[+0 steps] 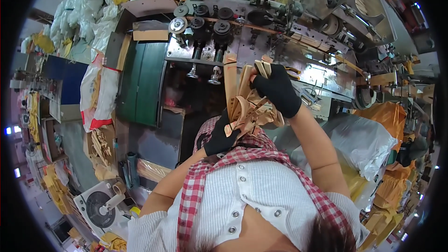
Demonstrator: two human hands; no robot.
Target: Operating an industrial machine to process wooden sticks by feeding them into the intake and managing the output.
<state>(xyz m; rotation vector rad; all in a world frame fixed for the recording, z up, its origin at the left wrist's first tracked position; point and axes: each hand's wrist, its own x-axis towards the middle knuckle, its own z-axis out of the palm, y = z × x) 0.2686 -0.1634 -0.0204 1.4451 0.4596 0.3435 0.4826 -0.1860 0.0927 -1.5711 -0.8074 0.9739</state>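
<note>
Both my hands wear black fingerless gloves and meet in front of my checked apron [193, 182]. Between them is a loose bundle of tan flat strips [243, 86], with crumpled brown paper [256, 115] at its lower part; whether the strips are wood or stiff paper I cannot tell. My left hand [221, 136] is closed round the bundle's lower left side. Higher up on the right, my right hand [280, 92] grips the upper ends of a few strips, its thumb and fingers pressed together. Several strips fan out upward, some with reddish marks.
A metal machine with black rollers [222, 28] stands just beyond my hands. Yellow-handled pliers [293, 71] lie on its plate. To the left are a green panel [142, 81], a white plastic bag [95, 91] and a fan [100, 208]. Clear plastic sacks [357, 142] sit at the right.
</note>
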